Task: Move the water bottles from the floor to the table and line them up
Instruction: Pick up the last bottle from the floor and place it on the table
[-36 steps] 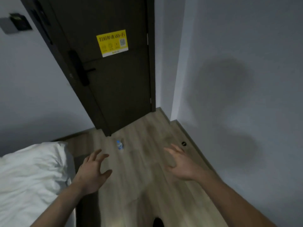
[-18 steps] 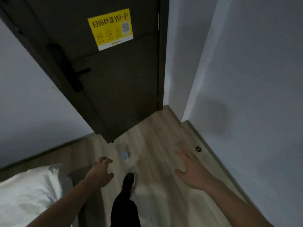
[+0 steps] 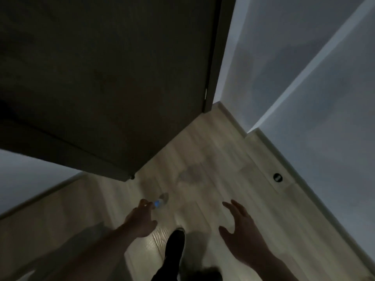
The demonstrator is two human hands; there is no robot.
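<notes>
Head view: the frame is dim and motion-blurred. A small water bottle (image 3: 160,201) with a blue label lies on the wooden floor (image 3: 213,159), at about 6 o'clock from the lower corner of the dark door (image 3: 113,78). Whether the bottle stands or lies tilted cannot be told through the blur.

The left hand (image 3: 142,220) reaches forward at the 7 o'clock side of the bottle. Its fingertips (image 3: 145,202) are just beside the blue label, at or very near contact. The fingers are partly curled and do not enclose the bottle; the hand is released, grasping nothing.

The right hand (image 3: 241,230) is held over the floor at 4 o'clock from the bottle, well apart from it. Its fingers are spread and its thumb is extended; it is released and empty.

A dark shoe (image 3: 175,244) on a dark trouser leg stands on the floor between the two forearms, at 6 o'clock from the bottle.

A small round dark fitting (image 3: 277,177) sits on the floor near the skirting of the pale wall (image 3: 314,88), at 3 o'clock from the bottle. The door occupies the 10 to 12 o'clock portion of the frame.
</notes>
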